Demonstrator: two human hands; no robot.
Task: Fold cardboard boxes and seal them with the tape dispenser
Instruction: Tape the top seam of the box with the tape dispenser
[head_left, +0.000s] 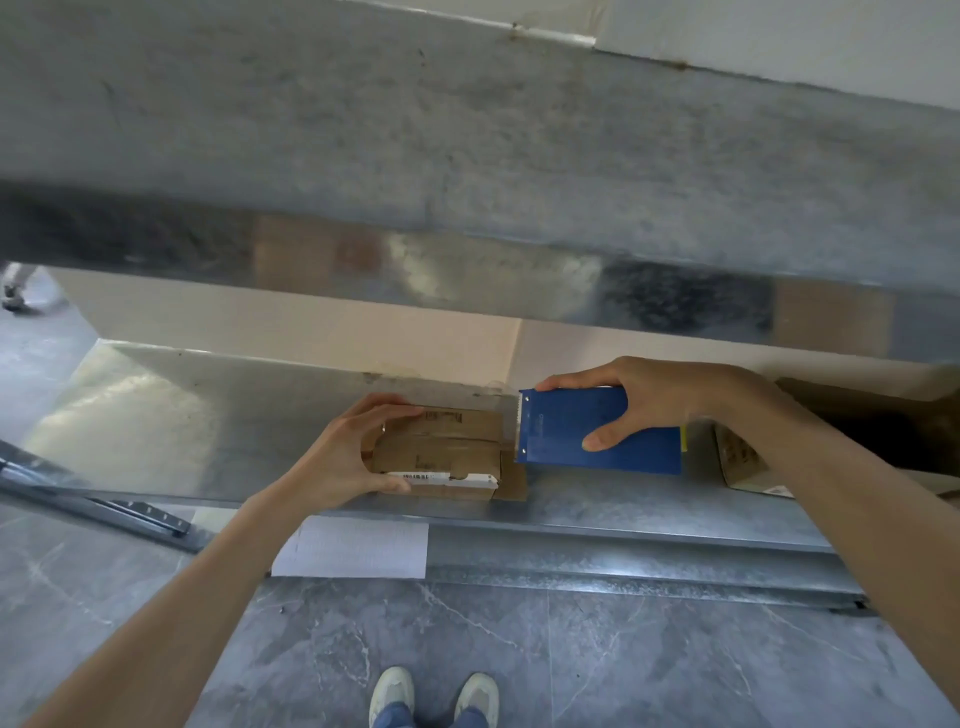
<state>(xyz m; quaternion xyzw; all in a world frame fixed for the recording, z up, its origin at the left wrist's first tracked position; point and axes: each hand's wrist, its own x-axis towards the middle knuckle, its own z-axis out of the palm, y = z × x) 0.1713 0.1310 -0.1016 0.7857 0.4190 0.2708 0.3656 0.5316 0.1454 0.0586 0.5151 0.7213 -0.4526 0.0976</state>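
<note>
Box sits near the shelf's front edge, its left end gripped by the left hand. The right hand clasps the blue tape dispenser, toothed end just beside the box; on slick metal the box could skid and tape land crooked

Blue tape dispenser, brown cardboard box, grey marbled floor.
</note>
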